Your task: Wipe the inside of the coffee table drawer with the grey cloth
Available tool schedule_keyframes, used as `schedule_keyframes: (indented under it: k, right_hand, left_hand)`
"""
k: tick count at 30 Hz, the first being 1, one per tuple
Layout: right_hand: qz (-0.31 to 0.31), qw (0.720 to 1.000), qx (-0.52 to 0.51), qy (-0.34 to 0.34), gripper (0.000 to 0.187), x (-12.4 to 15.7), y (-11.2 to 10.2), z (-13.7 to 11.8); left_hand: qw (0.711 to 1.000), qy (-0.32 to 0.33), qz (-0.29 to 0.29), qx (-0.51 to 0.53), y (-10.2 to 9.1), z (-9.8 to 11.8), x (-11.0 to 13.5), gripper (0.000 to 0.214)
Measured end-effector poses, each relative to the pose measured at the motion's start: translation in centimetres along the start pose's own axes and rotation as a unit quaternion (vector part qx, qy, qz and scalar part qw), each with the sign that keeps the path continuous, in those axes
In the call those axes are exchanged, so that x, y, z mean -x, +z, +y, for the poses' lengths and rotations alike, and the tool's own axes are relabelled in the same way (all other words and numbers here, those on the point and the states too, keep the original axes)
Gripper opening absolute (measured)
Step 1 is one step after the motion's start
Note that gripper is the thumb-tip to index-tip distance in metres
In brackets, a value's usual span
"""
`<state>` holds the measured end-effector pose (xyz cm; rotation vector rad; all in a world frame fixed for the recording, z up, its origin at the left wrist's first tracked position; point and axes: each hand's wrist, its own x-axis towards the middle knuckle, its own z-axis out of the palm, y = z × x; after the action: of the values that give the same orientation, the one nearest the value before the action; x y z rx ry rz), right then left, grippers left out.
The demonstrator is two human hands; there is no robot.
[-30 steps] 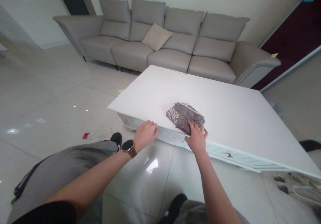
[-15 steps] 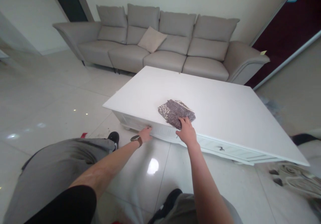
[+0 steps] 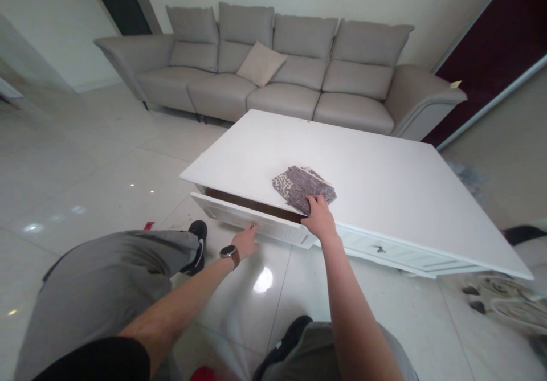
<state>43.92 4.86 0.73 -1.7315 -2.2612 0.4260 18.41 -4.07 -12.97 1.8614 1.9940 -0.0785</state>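
Observation:
A folded grey patterned cloth (image 3: 299, 184) lies near the front edge of a low white table (image 3: 384, 187). My right hand (image 3: 318, 218) rests on the cloth's near corner, fingers closed over its edge. My left hand (image 3: 247, 240), with a watch on the wrist, grips the handle of the table's left drawer (image 3: 239, 216), which stands partly pulled out with a dark gap behind its front. What lies inside the drawer is hidden.
A grey sectional sofa (image 3: 273, 68) with a beige cushion (image 3: 260, 63) stands behind the table. A second drawer (image 3: 384, 251) to the right is closed. My knees and black shoes are over glossy white floor tiles. A patterned rug (image 3: 508, 307) lies at the right.
My left hand dropped from the table's edge to the drawer handle and pulled the drawer partly out. My right hand stayed on the cloth.

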Motion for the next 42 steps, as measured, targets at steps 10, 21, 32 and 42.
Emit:
schedule_keyframes:
  k: [10, 21, 32, 42]
  right_hand:
    - [0.006, 0.999, 0.040, 0.007, 0.070, -0.3, 0.7, -0.4]
    - [0.008, 0.996, 0.086, -0.033, 0.081, 0.4, 1.0, 0.1]
    - [0.066, 0.988, 0.140, -0.011, 0.074, 1.0, 1.6, -0.8]
    - [0.069, 0.992, 0.102, -0.026, 0.071, 0.5, 2.3, -0.5]
  left_hand:
    - [1.000, 0.002, -0.014, -0.004, 2.7, -1.4, 6.6, 0.064]
    - [1.000, -0.001, 0.013, 0.014, 4.9, -2.2, 10.4, 0.066]
    - [1.000, -0.014, 0.015, 0.021, 4.7, -1.6, 11.7, 0.063]
    - [0.999, -0.019, -0.011, 0.033, 5.7, -2.5, 14.1, 0.064]
